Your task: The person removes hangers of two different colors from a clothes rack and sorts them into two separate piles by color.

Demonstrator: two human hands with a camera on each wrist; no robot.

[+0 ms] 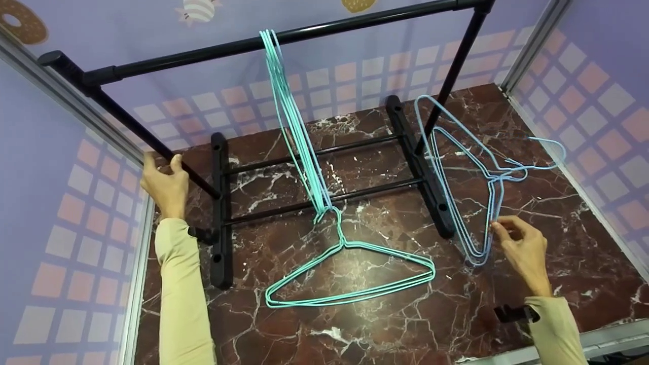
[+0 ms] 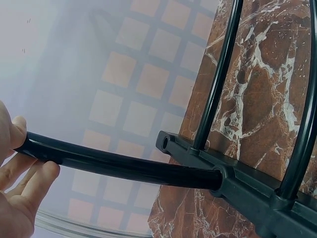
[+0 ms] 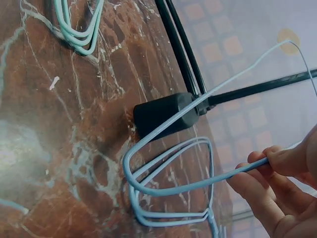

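A: While steadying the rack [image 1: 324, 152] with the left hand [image 1: 165, 185], fingers and thumb curled round the post [image 1: 152, 144], works among hangers with the other. Confirmed from the left wrist?

B: Confirmed. Shows the left hand [image 2: 20, 198] wrapped on the post [image 2: 124, 168], some way along from the foot [image 2: 237, 188]. Holds nothing else.

A: And in the middle?

B: Green hangers [image 1: 350, 276], hooked over the rail [image 1: 355, 25] and chained down to the marble [image 1: 355, 324]. Touched by neither hand; well apart from both.

A: Further right?

B: Blue hangers [image 1: 471, 203], loosely piled on the marble just right of the rack's right foot [image 1: 421, 162]. Pinches one wire there with the right hand [image 1: 522, 248], thumb against fingertips.

A: Closer up?

B: From the right wrist, same pinch by the right hand [image 3: 282, 193]: lifts the top of the blue hangers [image 3: 198, 183] at a slant, leaving the rest flat beneath.

A: So, which step?

B: Probably picking a single blue hanger out of the pile. Raised at one end only, not yet free of the others.

A: Calls for what next?

B: Judging by the tangle of hooks: a firm pinch and a slow lift, to avoid dragging a second hanger along. Then, most likely, turning the hook upward toward the rail. Best to keep gripping the post meanwhile, so as not to rock the rack.
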